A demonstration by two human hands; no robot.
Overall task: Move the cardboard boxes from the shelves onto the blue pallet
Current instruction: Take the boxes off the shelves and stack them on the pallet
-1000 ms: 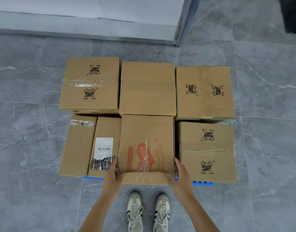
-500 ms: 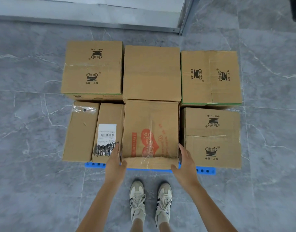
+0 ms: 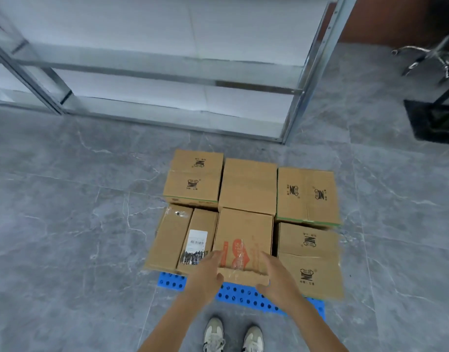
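Boxes fill the blue pallet [image 3: 243, 297] in two rows, seven by our count. At the near left lie a narrow box [image 3: 171, 235] and a labelled box [image 3: 201, 222]. Our left grip [image 3: 205, 273] is released, fingers straight, at the near left corner of the red-printed box [image 3: 243, 232]; blur hides whether it touches. Our right grip [image 3: 279, 278] is likewise released at the near right corner, beside the stamped box [image 3: 309, 257]. The red-printed box sits on the pallet straight ahead between both grips, its long axis running away from us, neither grip nearer. The shelves [image 3: 167, 80] beyond show no boxes, so we judge the loading nearly done.
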